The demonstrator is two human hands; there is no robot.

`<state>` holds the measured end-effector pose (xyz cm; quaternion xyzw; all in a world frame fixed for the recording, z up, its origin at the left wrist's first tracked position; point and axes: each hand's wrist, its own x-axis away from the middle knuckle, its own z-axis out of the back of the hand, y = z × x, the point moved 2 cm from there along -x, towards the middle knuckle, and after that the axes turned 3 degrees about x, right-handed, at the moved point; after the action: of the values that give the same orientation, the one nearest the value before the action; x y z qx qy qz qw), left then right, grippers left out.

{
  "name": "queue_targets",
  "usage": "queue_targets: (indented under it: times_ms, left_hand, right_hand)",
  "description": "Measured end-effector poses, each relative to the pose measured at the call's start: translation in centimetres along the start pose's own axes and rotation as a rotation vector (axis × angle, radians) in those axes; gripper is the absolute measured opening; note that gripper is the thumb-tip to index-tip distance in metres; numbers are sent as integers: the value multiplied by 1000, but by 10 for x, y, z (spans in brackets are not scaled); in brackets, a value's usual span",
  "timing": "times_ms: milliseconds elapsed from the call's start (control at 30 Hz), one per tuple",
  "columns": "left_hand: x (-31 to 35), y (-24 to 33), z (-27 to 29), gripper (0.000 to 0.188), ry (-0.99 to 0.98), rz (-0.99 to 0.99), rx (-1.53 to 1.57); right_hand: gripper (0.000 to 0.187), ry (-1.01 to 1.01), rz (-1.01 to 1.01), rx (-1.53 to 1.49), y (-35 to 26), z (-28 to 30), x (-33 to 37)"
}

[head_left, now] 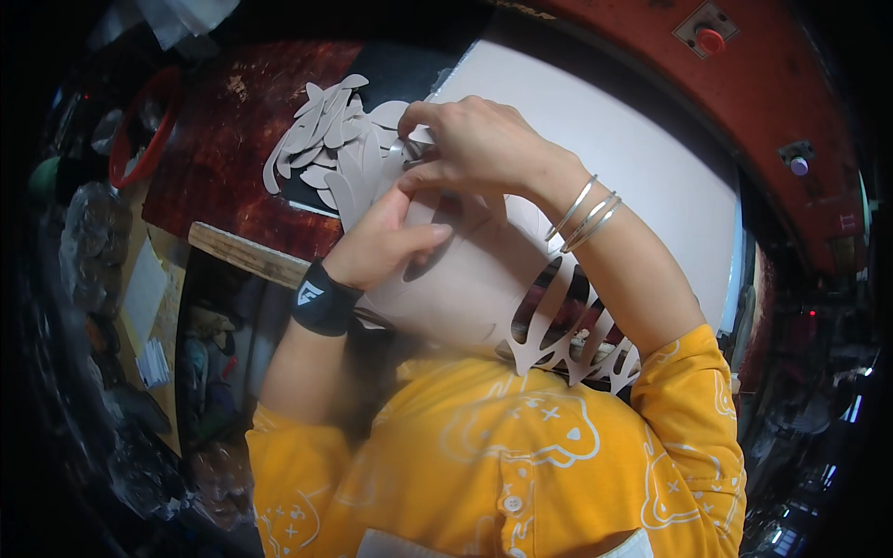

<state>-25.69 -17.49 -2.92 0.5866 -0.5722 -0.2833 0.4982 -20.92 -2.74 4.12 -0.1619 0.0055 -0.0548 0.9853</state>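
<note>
While the dark red desk (214, 177) stretches out at ten o'clock, we see a red machine (772, 74) at two, bearing two buttons, and one broad pale panel (605, 121) at one. We count one black wristband (326, 299), three bangles (593, 220) and one cut-out sheet (465, 288) at the centre, its slots toward four o'clock. The cut pieces (321, 135), heaped at eleven, overlap too much to number. The left hand (381, 246) lays its thumb over the sheet, other fingers partly hidden; the right hand (488, 149) curls its fingers narrowly beside the heap. We cannot tell what either grips. Darkness swallows the rim.
</note>
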Motion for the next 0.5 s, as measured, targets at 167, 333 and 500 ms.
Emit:
queue_targets:
  times_ms: [167,333,500]
  left_hand:
    - [5,5,5,57,-24,-11,-135]
    - [6,-2,8,52,-7,103,-203]
    - [5,-12,13,42,-86,208,93]
  right_hand:
    - [30,50,22,174,10,-25,-12]
    - [23,696,-271,-592,58,6,11]
    - [19,283,-58,-988,62,21,80]
